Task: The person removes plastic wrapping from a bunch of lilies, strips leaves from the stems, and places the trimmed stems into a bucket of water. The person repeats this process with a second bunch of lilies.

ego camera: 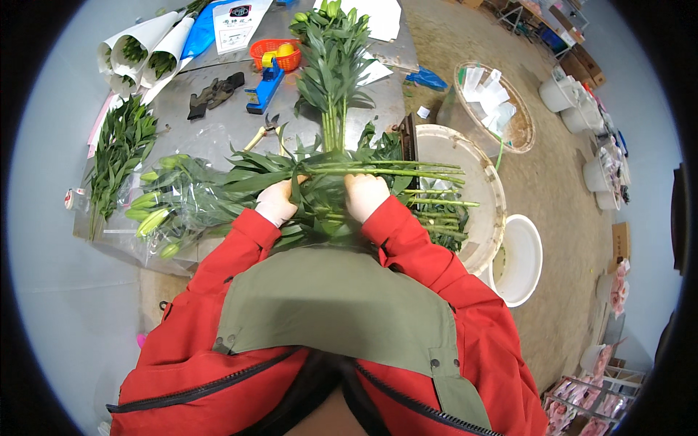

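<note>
A bunch of lilies lies sideways before me, its green buds (152, 220) in a clear plastic sleeve (191, 196) at left and its bare stems (436, 204) pointing right. Around the leafy part of the stems, my left hand (277, 201) is closed, with leaves partly covering the fingers. My right hand (366, 195) is curled into the bunch near the bare stems, its fingertips hidden. Both hands appear to wear pale gloves. Beyond them, another lily bunch (335, 71) lies lengthwise, buds away from me. Pruning shears (267, 131) with light handles rest behind the left hand.
The metal table (229, 122) carries a blue tape dispenser (265, 90), dark gloves (215, 95), a red basket (262, 50), loose greenery (122, 147) and paper-wrapped bunches (133, 52). A large round bin (485, 185) stands at the right edge, beside a white bucket (531, 261).
</note>
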`<action>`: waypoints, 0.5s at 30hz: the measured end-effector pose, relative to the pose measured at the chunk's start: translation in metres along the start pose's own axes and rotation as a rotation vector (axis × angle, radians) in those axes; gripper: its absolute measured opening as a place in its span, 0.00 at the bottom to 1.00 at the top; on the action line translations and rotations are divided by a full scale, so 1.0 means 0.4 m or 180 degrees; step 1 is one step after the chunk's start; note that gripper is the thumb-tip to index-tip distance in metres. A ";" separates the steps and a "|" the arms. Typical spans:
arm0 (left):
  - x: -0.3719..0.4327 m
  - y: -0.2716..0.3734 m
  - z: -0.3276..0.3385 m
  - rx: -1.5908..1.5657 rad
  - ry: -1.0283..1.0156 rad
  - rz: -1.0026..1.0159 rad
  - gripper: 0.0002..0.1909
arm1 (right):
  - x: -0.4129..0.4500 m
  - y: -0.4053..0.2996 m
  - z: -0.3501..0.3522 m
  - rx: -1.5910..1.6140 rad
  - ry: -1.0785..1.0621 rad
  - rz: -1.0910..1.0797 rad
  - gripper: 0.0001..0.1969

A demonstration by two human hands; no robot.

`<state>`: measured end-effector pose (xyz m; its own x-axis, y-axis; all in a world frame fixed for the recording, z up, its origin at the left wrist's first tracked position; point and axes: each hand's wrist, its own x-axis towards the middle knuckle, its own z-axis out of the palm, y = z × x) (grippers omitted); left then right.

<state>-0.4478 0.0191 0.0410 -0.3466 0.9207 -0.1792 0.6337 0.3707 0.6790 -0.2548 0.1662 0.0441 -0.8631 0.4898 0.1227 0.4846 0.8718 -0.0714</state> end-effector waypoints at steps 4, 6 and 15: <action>0.006 -0.011 0.037 -0.0148 0.0731 0.0576 0.34 | 0.007 -0.046 -0.046 0.0328 -0.0363 -0.0043 0.18; 0.007 0.002 0.035 0.0278 0.0635 0.0221 0.34 | 0.018 -0.057 -0.040 0.0260 -0.0407 -0.0039 0.18; 0.035 -0.021 0.013 0.0735 0.0046 0.0522 0.31 | 0.022 -0.076 -0.014 -0.0001 -0.0716 -0.0112 0.13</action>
<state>-0.4544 0.0294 0.0291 -0.2352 0.9695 -0.0691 0.8223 0.2363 0.5176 -0.2763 0.1441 0.0530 -0.8895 0.4462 -0.0988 0.4535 0.8884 -0.0708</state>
